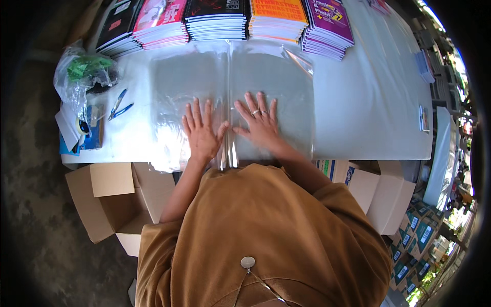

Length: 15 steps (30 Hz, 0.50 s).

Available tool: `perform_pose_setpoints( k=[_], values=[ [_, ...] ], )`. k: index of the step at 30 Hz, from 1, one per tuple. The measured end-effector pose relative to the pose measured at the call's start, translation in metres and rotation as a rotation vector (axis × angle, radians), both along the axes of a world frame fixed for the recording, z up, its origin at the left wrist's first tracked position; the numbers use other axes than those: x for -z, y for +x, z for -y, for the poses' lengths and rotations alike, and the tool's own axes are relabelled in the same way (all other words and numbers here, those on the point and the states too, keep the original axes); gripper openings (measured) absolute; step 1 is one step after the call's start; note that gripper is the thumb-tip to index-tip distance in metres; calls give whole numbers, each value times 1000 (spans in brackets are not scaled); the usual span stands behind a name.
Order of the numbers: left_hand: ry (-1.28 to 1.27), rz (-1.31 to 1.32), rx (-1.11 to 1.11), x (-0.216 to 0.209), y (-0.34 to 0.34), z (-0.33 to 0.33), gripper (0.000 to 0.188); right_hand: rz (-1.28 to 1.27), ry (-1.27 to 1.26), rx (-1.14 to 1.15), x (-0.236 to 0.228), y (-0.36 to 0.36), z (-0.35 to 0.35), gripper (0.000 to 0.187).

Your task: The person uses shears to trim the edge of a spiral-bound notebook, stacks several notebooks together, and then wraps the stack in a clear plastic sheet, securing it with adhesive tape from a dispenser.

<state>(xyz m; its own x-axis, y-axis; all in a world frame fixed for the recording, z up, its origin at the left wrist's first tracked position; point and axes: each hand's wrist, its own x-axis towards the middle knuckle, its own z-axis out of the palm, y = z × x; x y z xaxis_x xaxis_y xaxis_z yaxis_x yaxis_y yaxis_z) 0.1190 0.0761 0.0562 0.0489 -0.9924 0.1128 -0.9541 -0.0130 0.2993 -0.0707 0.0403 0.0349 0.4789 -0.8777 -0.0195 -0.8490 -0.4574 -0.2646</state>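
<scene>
Two clear plastic covers or bags lie side by side on the white-covered table, one on the left and one on the right. Flat on the left sheet rests my left hand, its fingers spread and its thumb toward the middle seam. My right hand, with rings on it, presses on the right sheet, fingers apart. Neither hand grips anything. The sheets' near edges reach the table's front edge, close to my body.
Stacks of spiral notebooks, black, pink, orange and purple among them, line the far side. At left are pliers-like snips and a plastic bag with green stuff. Open cardboard boxes stand below the table.
</scene>
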Motion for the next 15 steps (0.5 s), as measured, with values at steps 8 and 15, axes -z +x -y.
perform_pose_setpoints(
  k=[8,15],
  values=[
    [-207,52,-532,14,73,10,65,10,30,20,-1,-1,-1,74],
    [-342,35,-549,2,79,5,22,38,29,31,-1,-2,1,71]
  ],
)
